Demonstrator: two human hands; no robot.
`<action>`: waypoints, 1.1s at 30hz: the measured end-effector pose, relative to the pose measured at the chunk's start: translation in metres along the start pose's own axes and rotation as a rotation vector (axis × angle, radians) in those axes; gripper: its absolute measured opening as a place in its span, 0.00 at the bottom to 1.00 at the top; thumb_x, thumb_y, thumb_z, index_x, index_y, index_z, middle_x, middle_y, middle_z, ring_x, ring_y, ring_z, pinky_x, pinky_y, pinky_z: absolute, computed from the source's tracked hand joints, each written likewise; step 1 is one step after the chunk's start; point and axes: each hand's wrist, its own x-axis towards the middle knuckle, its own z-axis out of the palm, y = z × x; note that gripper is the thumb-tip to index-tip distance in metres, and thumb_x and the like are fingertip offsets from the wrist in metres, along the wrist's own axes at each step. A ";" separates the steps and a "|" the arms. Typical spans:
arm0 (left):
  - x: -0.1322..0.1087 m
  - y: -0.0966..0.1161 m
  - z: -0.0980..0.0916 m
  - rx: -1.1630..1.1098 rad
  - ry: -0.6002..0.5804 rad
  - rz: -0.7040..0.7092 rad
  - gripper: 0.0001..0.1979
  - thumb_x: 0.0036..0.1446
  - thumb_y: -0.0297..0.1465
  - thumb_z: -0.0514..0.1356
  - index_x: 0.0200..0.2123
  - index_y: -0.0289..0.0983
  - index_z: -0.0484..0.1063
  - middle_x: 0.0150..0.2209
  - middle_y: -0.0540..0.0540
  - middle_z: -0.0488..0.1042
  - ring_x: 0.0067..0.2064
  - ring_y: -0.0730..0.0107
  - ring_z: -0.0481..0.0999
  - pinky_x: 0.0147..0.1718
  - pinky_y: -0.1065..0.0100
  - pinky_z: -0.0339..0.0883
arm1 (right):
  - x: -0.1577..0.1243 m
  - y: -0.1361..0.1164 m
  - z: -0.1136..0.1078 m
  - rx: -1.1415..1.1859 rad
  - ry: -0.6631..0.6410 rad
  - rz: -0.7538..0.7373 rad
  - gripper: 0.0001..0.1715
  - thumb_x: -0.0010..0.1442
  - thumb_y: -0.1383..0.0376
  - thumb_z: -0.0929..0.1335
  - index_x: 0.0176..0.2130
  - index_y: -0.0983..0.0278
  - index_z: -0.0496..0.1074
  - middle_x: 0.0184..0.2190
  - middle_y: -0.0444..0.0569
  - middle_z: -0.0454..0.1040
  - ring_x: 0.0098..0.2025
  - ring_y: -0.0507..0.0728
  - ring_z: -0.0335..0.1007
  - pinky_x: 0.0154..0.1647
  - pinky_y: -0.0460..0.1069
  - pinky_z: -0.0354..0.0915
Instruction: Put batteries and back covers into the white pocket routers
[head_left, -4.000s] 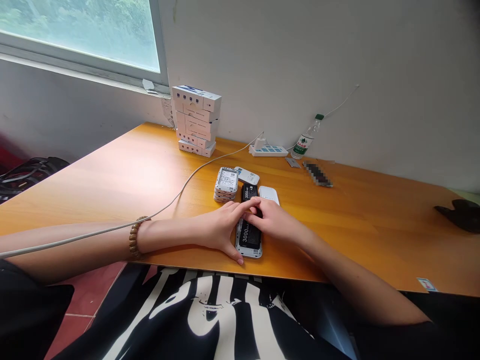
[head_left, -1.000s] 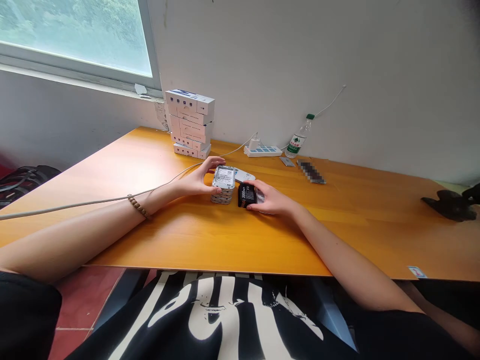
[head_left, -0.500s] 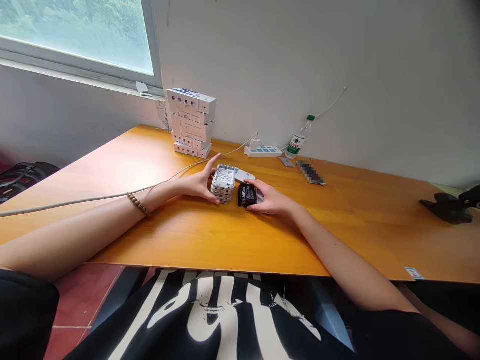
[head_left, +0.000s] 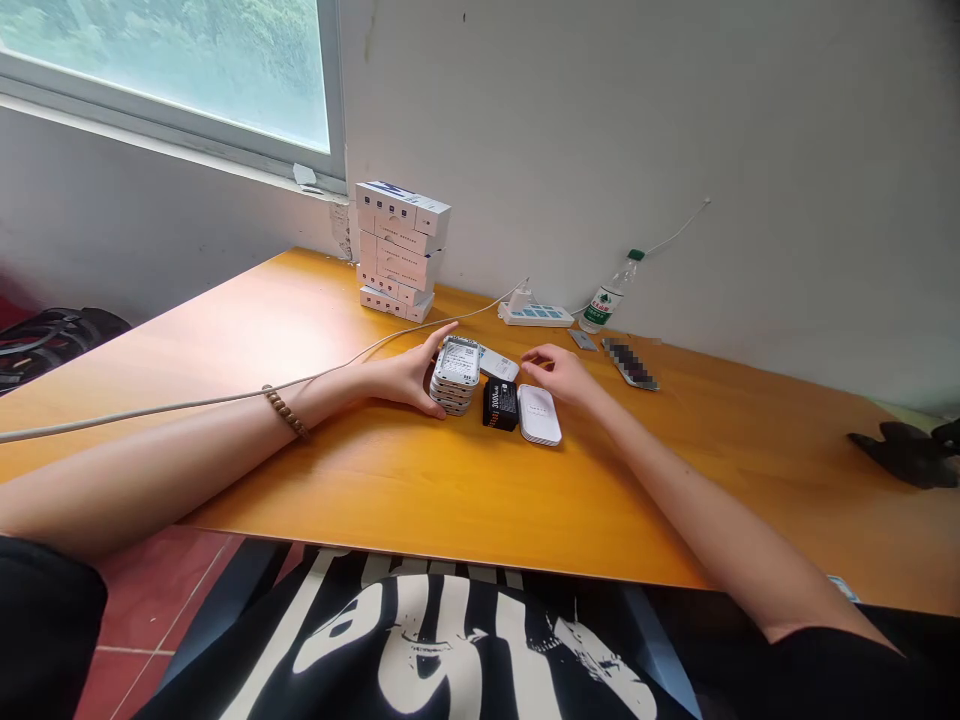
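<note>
here, left hand [head_left: 409, 380] wide beside the device stack [head_left: 456, 368], right hand [head_left: 566, 375] narrowly parted beyond the white covers [head_left: 540, 415] (black batteries [head_left: 500, 403] beside), desk [head_left: 375, 480] stretching to its near edge

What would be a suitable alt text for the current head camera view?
A person's spread left hand curves beside a stack of white devices on a wooden desk; the right hand is near black batteries and white covers. Behind are piled white boxes and a bottle.

batt stack [head_left: 500, 404] on table [head_left: 375, 490] btwn device stack [head_left: 457, 365] lhs and cover stack [head_left: 539, 415] rhs. loose unit [head_left: 501, 364] just behind. box stack [head_left: 401, 255] rear lhs, bottle [head_left: 602, 303] rear rhs.
</note>
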 end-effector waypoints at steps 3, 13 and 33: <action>0.000 -0.002 0.000 0.032 0.014 0.018 0.76 0.42 0.38 0.80 0.78 0.47 0.27 0.65 0.30 0.69 0.67 0.38 0.72 0.65 0.39 0.66 | 0.025 -0.003 -0.003 0.012 -0.086 -0.014 0.15 0.66 0.60 0.71 0.49 0.65 0.80 0.52 0.58 0.82 0.52 0.65 0.79 0.57 0.61 0.73; 0.003 -0.010 -0.003 0.010 0.038 0.024 0.72 0.43 0.37 0.80 0.78 0.45 0.32 0.63 0.29 0.71 0.63 0.39 0.76 0.61 0.41 0.71 | 0.077 -0.023 0.015 -0.128 -0.447 -0.036 0.34 0.53 0.55 0.80 0.57 0.62 0.77 0.52 0.56 0.81 0.50 0.64 0.79 0.51 0.56 0.74; 0.000 0.040 0.011 0.032 0.421 0.363 0.61 0.48 0.48 0.78 0.74 0.58 0.42 0.76 0.36 0.49 0.69 0.39 0.66 0.61 0.42 0.70 | 0.011 -0.106 -0.003 0.931 -0.121 0.036 0.25 0.54 0.55 0.76 0.47 0.59 0.68 0.40 0.47 0.76 0.41 0.58 0.77 0.35 0.53 0.79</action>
